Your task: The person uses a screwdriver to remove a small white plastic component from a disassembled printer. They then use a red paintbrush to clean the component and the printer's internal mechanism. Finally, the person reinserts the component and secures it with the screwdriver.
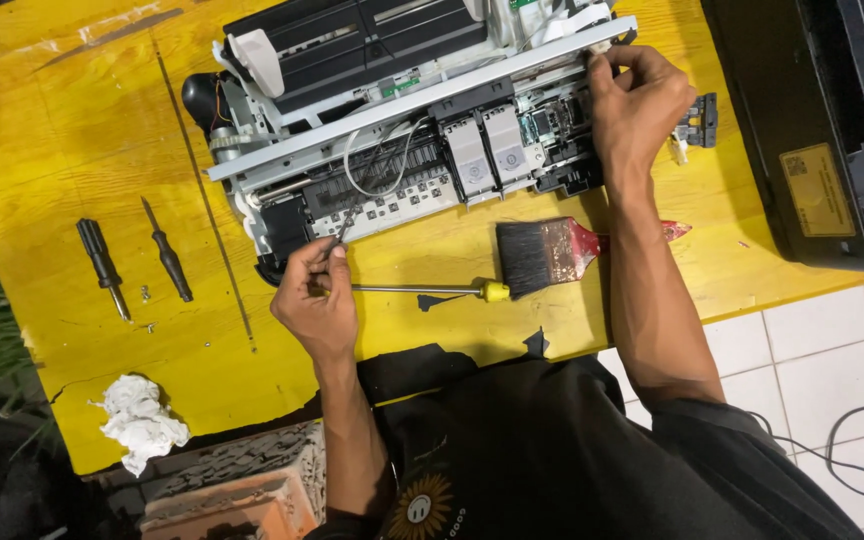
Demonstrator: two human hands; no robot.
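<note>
Grey plastic printer chassis (402, 130), ribbed.

Bright even overhead light, soft short shadows, mild glare on yellow tabletop (72, 120), sharp focus, dim lower-left corner

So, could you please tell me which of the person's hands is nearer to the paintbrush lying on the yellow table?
Right, I'd judge, though narrowly. The right hand grips the opened printer's edge directly above the paintbrush, its forearm crossing the handle. The left hand sits farther left, pinching a thin tool.
</note>
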